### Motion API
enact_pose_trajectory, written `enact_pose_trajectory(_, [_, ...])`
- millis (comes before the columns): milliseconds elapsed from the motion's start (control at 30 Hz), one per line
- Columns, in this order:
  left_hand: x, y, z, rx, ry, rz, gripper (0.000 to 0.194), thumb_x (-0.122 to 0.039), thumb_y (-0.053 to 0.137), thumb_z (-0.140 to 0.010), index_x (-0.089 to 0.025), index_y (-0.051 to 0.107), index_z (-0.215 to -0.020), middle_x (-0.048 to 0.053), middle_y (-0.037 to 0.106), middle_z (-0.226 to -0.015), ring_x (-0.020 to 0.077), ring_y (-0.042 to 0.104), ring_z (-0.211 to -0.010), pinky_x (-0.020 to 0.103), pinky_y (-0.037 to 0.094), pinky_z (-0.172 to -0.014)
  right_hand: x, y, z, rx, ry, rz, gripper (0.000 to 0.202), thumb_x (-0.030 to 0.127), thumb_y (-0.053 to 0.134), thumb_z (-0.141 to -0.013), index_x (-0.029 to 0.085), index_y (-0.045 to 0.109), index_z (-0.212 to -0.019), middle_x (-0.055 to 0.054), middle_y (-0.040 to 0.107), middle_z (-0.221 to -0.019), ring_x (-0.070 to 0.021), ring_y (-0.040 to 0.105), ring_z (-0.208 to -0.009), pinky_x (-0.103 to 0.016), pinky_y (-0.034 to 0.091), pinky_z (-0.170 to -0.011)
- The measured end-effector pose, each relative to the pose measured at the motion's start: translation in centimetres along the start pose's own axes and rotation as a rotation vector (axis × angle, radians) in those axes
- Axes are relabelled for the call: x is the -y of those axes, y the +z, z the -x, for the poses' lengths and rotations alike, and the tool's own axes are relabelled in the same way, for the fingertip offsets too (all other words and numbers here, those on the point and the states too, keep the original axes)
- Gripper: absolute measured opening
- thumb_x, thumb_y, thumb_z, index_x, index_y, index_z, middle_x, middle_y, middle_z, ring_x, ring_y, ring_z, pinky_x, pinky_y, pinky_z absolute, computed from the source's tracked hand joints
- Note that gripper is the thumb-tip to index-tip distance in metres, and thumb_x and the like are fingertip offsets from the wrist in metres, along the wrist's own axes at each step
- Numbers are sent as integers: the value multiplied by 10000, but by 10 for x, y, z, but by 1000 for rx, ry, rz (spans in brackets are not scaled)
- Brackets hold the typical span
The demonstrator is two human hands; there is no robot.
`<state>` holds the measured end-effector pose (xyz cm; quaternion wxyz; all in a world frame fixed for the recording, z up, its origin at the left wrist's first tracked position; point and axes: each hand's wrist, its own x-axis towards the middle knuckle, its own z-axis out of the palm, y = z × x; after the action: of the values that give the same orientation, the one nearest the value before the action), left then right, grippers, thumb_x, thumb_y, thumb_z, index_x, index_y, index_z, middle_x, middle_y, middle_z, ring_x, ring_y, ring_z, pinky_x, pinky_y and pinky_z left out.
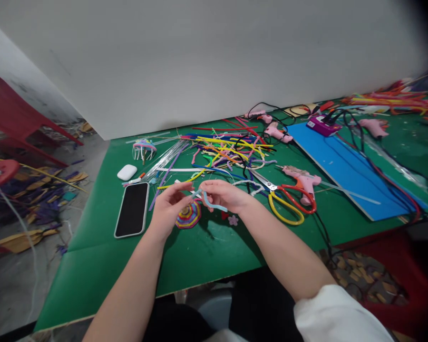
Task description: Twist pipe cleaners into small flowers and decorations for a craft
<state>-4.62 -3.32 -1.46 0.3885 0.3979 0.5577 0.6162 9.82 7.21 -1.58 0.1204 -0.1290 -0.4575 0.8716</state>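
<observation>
Pale-blue pipe cleaner (216, 207), fuzzy and bent, is held above a green table (192, 266) between a person's two bare hands. The left hand (171, 202) pinches its left end between thumb and fingers; the right hand (221, 194) grips near the bend with its fingertips. From there the longer free length runs rightward under the right hand and slightly toward the person, so its long axis lies mostly across the body, and the right hand is nearer to most of it.

Below the fingertips, on the tabletop, sits a striped, coiled disc (188, 216), with a small pink flower (233, 220) to its right. Beyond the hands spreads a tangle of coloured pipe cleaners (228, 149). A smartphone (131, 210) lies just left of the left hand; scissors (292, 204) and a pink glue gun (301, 176) lie right of the right hand. Green surface shows between the forearms down to the table's front edge, giving room on the person's side; the table's left edge lies past the phone.
</observation>
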Motion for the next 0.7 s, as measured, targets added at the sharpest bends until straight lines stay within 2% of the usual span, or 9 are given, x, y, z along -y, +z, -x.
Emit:
enact_pose_trajectory(167, [1, -2, -3, -194, 122, 81, 339, -148, 735, -605, -208, 659, -930, 12, 666, -847, 88, 583, -632, 213, 490, -612, -1, 1, 0, -19, 68, 60, 245, 361, 622, -740, 153, 498, -702, 71, 468, -509, -45, 435, -428, -166, 374, -418])
enact_pose_trajectory(300, [1, -3, -4, -275, 154, 113, 367, -142, 740, -589, -214, 653, -938, 17, 663, -877, 83, 581, -627, 198, 489, -582, -1, 3, 0, 0, 117, 220, 255, 376, 613, -742, 150, 497, -713, 68, 489, -495, -38, 447, -435, -149, 332, -430])
enact_pose_trajectory(433, [2, -1, -3, -273, 180, 109, 409, -139, 729, -602, -229, 638, -990, 20, 656, -900, 76, 563, -622, 188, 484, -560, -2, 4, 0, 104, 167, 366, 284, 421, 580, -764, 157, 486, -719, 64, 514, -507, -50, 470, -452, -174, 379, -468])
enact_pose_trajectory(533, [3, 0, -1, -222, 207, 52, 403, -145, 698, -643, -230, 625, -1031, 26, 655, -903, 72, 546, -619, 176, 465, -539, -2, 6, 1, 176, 184, 471, 295, 427, 557, -779, 168, 452, -684, 75, 496, -508, -50, 460, -448, -182, 380, -466])
enact_pose_trajectory(633, [3, 1, 1, -176, 223, -114, 339, -164, 653, -696, -216, 633, -1031, 38, 653, -918, 90, 559, -668, 193, 474, -580, -2, 8, 2, 223, 174, 545, 270, 396, 514, -805, 169, 455, -671, 71, 499, -518, -51, 458, -446, -190, 382, -472])
enact_pose_trajectory(700, [3, 1, 3, -168, 239, -252, 280, -175, 616, -734, -213, 648, -1010, 39, 654, -918, 106, 579, -722, 211, 486, -638, -1, 9, 2, 192, 167, 546, 229, 350, 506, -801, 165, 479, -668, 67, 505, -505, -55, 464, -448, -197, 395, -488])
